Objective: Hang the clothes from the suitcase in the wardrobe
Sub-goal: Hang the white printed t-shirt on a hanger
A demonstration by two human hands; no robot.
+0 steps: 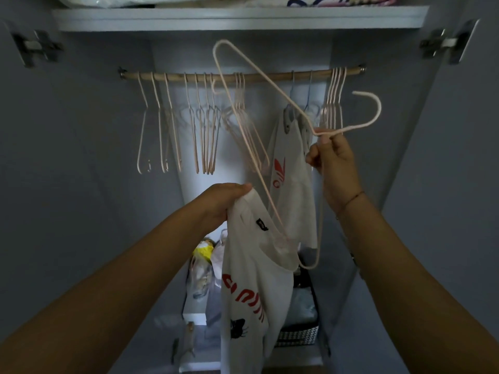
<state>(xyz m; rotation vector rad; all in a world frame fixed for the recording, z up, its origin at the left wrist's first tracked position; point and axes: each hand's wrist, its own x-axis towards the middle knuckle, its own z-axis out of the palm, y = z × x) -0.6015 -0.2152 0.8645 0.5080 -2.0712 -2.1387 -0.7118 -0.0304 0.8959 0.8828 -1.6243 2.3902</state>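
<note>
My left hand (216,202) grips the shoulder of a white T-shirt (248,287) with red lettering and a small black cat print. My right hand (330,155) pinches the neck of a pink wire hanger (244,85), which is tilted, hook to the right. The hanger's lower corner sits inside the shirt's neck opening. Behind, a wooden rail (270,76) carries several bare pink hangers (201,125). A white shirt with a red logo (290,168) hangs from it on the right.
The wardrobe doors stand open at both sides, hinges (36,47) showing. A shelf (240,18) with folded items runs above the rail. Bags (205,252) and a patterned basket (297,336) sit on the wardrobe floor below.
</note>
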